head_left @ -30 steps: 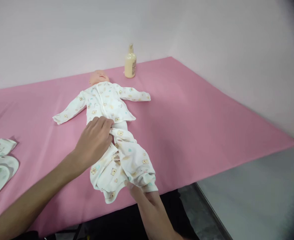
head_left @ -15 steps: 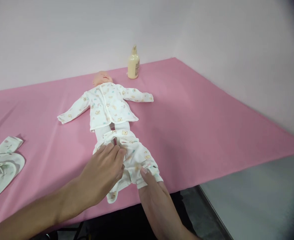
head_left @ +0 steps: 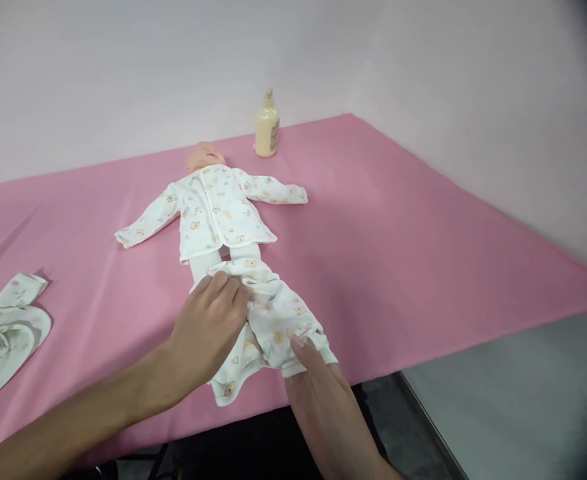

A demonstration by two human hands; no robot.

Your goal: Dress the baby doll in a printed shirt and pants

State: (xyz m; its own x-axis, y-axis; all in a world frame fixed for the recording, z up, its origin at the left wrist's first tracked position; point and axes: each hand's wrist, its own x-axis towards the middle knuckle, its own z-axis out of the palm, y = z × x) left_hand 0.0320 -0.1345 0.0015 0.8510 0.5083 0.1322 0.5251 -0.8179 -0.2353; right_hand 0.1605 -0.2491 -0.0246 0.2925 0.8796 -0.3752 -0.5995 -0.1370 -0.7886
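Note:
A baby doll [head_left: 204,155] lies on its back in a white printed jacket [head_left: 218,210], arms spread. White printed baby pants [head_left: 286,310] lie over its lower legs, below the jacket's hem. With fingers curled tight, my left hand [head_left: 213,327] grips the pants' fabric near the waist. My right hand [head_left: 318,393] reaches into one leg cuff from the near side. Its thumb presses on the outside of the cloth, while its fingers are hidden inside the leg. The other pant leg hangs loose toward the table's front edge. The doll's feet are covered by the pants.
A pale yellow pump bottle [head_left: 267,130] stands behind the doll by the wall. White printed cloth items [head_left: 10,333] lie at the far left. A pink cover [head_left: 398,253] spreads over the table, whose near edge runs just below my hands.
My right hand has shifted slightly right, pulling the pant leg with it. My left hand has moved a little up and left on the pants. The doll's upper body stays put.

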